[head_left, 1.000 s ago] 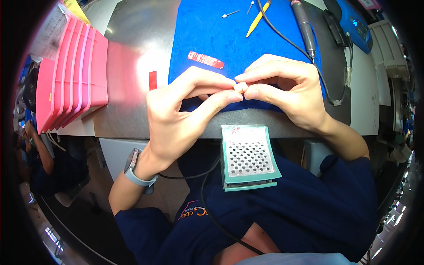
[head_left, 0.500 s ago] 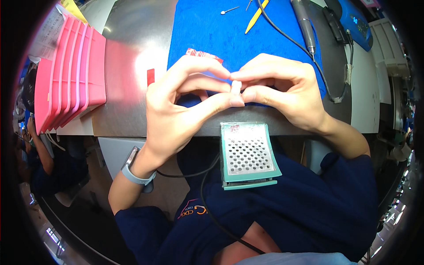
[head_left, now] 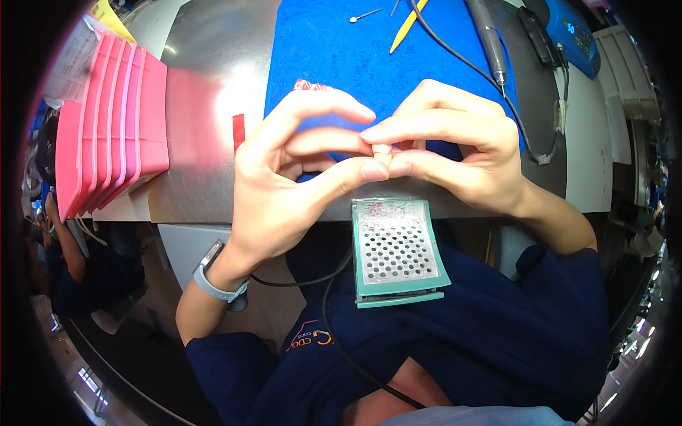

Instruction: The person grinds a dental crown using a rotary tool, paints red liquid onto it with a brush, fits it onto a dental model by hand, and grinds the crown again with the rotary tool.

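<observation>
Between my two hands, over the table's near edge, is a small tooth-shaped piece (head_left: pixel 382 154), whitish on top and tan below. My left hand (head_left: pixel 280 170) is closed in a pinch at its left side, with the thumb low and the upper finger arched away from it. My right hand (head_left: pixel 469 153) pinches it from the right, a fingertip near its top and the thumb beside it. The fingertips hide much of the piece. Just below the hands, a green-framed perforated metal plate (head_left: pixel 398 248) juts out from the table edge.
A blue towel (head_left: pixel 334 42) bears a yellow pencil-like stick (head_left: pixel 408 27), a small white-tipped bit (head_left: pixel 364 15) and a red-and-white wrapper (head_left: pixel 312 85). A corded rotary handpiece (head_left: pixel 489 42) lies right, near a blue control unit (head_left: pixel 568 35). Stacked pink trays (head_left: pixel 153 113) stand left.
The piece has been turned and sits slightly lower, now showing a tan part under the white. My right fingers have shifted around it, and my left upper finger has lifted off.
</observation>
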